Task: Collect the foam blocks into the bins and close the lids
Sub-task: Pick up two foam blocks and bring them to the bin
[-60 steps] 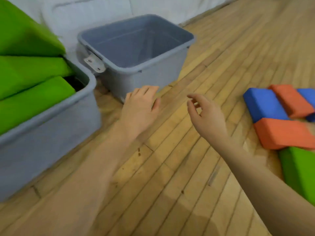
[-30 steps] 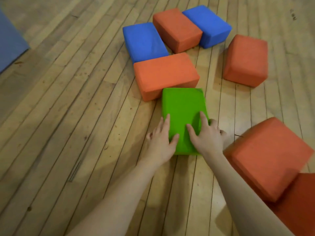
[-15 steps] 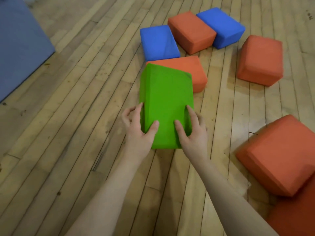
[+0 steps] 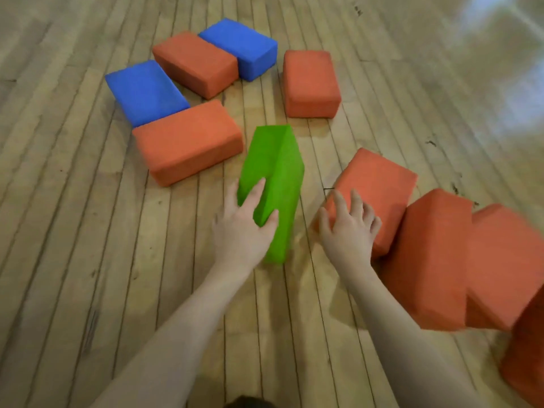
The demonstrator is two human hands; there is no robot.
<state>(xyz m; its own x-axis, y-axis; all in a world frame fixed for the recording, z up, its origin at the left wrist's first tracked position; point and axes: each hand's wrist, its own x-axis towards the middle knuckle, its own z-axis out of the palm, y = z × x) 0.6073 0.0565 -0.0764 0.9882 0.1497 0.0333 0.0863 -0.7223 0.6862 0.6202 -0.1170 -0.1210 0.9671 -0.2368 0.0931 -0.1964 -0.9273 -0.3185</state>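
Left hand [image 4: 242,228] grips the tilted green foam block [image 4: 275,184]; right hand [image 4: 348,231], fingers spread loose, reaches onto the nearest orange foam block [image 4: 379,187].

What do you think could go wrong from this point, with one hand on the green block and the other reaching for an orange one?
The left hand alone grips the green block, which stands tilted on the floor; a one-handed hold on so bulky a piece may slip. The right hand, fingers spread, lies on the tilted orange block, which leans against its neighbour; pulling it could topple that stack. No bin is in view, so the carry may be awkward.
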